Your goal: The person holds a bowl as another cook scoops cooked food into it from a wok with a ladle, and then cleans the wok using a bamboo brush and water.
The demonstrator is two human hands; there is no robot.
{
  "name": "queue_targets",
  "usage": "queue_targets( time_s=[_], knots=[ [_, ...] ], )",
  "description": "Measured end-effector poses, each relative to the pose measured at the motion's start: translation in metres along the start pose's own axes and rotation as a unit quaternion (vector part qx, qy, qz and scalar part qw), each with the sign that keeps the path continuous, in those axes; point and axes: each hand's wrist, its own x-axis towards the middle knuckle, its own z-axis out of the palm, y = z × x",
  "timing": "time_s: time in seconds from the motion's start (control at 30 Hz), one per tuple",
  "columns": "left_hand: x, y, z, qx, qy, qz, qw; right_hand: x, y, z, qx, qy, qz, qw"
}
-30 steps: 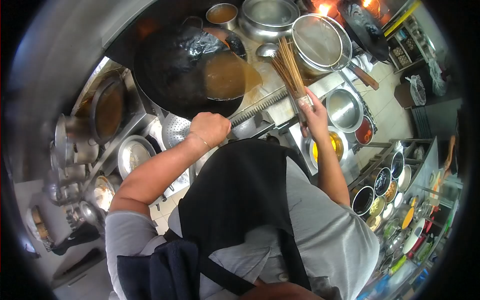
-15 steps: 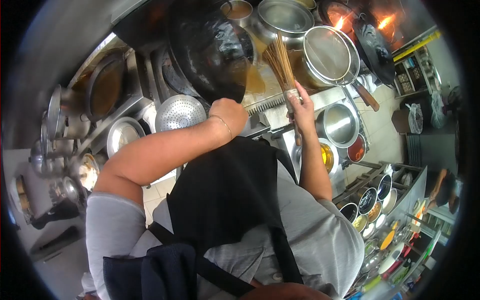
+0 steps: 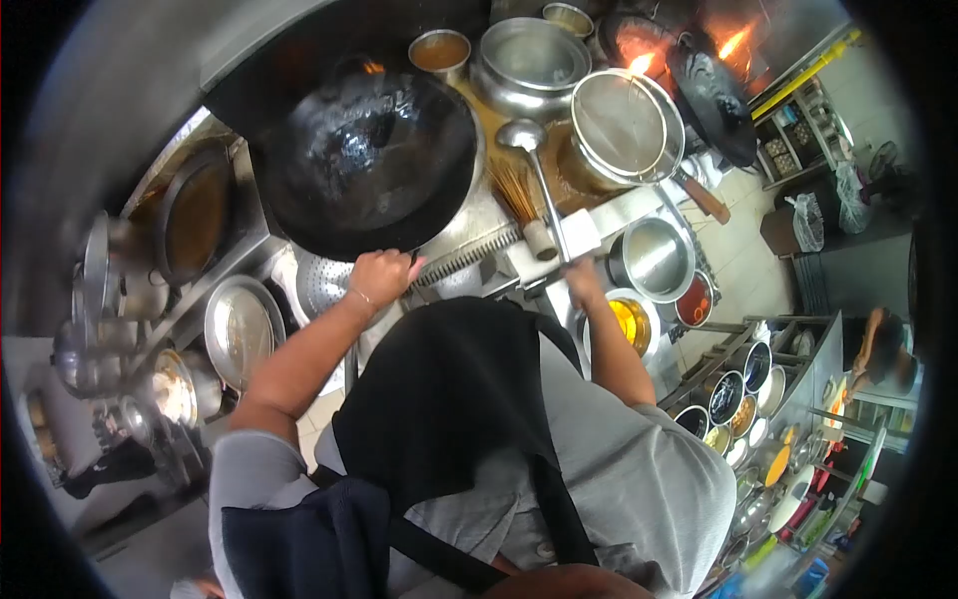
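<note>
My left hand (image 3: pixel 384 282) is closed on the near edge of a large black wok (image 3: pixel 359 190), which sits level with a wet, shiny inside. My right hand (image 3: pixel 583 280), slightly blurred, is closed at the lower end of the handle of a steel ladle (image 3: pixel 521 136). The ladle's bowl points away from me over the wet stove top. Just left of its handle lies a bamboo wok brush (image 3: pixel 519 212), its bound end toward me, touched by neither hand. A perforated strainer (image 3: pixel 321 284) is partly hidden behind my left hand and the wok.
A mesh strainer (image 3: pixel 621 125) rests on a pot at the right. Beyond stand a steel pot (image 3: pixel 534 55) and a bowl of brown liquid (image 3: pixel 439 52). Flames (image 3: pixel 733 42) burn at far right near another wok (image 3: pixel 711 100). Yellow oil (image 3: pixel 629 321) sits near my right forearm.
The wok has come down from a tilt to level. My right hand has let go of the bamboo brush, now lying on the stove edge, and has closed on the ladle.
</note>
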Motion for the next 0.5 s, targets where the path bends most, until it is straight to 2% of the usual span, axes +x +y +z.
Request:
queue_targets(
  time_s=[0.03,0.1,0.17,0.23,0.3,0.37,0.43,0.5],
  knots=[
    [0.003,-0.001,-0.001,-0.006,0.023,-0.02,1.0,-0.001,0.015,0.004,0.026,-0.088,0.011,0.996],
    [0.009,0.001,0.006,-0.009,0.022,-0.067,0.997,-0.024,0.003,0.025,-0.098,0.13,-0.112,0.98],
    [0.013,0.002,0.018,-0.014,0.038,-0.08,0.996,-0.046,-0.021,0.023,-0.027,0.09,-0.097,0.991],
    [0.028,-0.002,0.029,-0.017,0.062,-0.095,0.993,-0.029,-0.029,0.022,0.029,0.091,-0.086,0.992],
    [0.034,-0.001,0.035,-0.032,0.055,-0.127,0.99,-0.016,-0.087,-0.01,0.024,0.103,-0.183,0.977],
    [0.043,-0.001,0.036,-0.038,0.022,-0.148,0.988,0.017,-0.15,-0.03,-0.011,0.18,-0.254,0.95],
    [0.056,-0.004,0.036,-0.07,-0.021,-0.188,0.979,0.052,-0.197,-0.043,-0.091,0.144,-0.192,0.967],
    [0.066,-0.006,0.032,-0.077,-0.033,-0.205,0.975,0.087,-0.226,-0.036,-0.081,0.131,-0.12,0.981]
  ],
)
